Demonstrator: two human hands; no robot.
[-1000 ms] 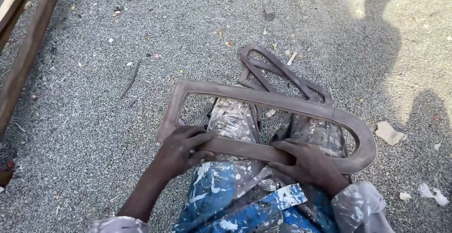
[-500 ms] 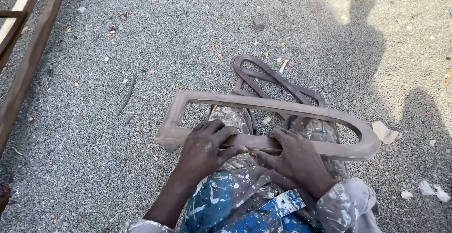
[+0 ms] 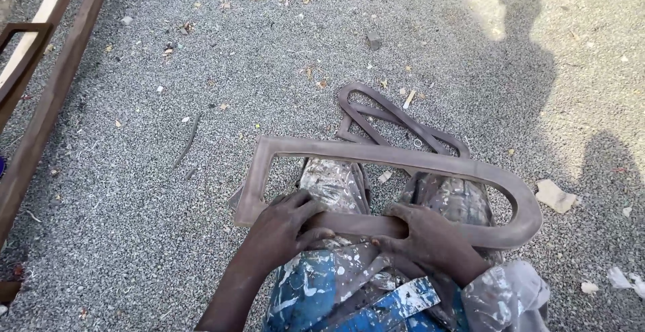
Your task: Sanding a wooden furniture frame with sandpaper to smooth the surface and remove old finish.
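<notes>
Brown, dusty wood makes up the long flat frame (image 3: 403,161), square-cornered at one end and rounded at the other, which lies across the seated person's paint-spattered trousers (image 3: 336,184). Both hands sit on its near rail. The left hand (image 3: 285,224) presses flat near the square end with fingers spread and the thumb hooked over the rail's near edge. The right hand (image 3: 423,234) curls its fingers closed around the same rail closer to the rounded end. Judging by this hold, the step in hand is steadying or rubbing down the near rail; a further stroke would call for firm downward pressure from the left palm while the right keeps the frame from sliding off the knees.

The frame's square corner overhangs the left knee and its rounded end overhangs the right, both hanging over grey gravel ground (image 3: 134,191). Just beyond it lie more curved brown wooden pieces (image 3: 383,114), close to the far rail, so room forward is tight. To the left the gravel is open up to a wooden bench frame (image 3: 47,90), well apart. A pale scrap (image 3: 555,195) lies near the rounded end.
</notes>
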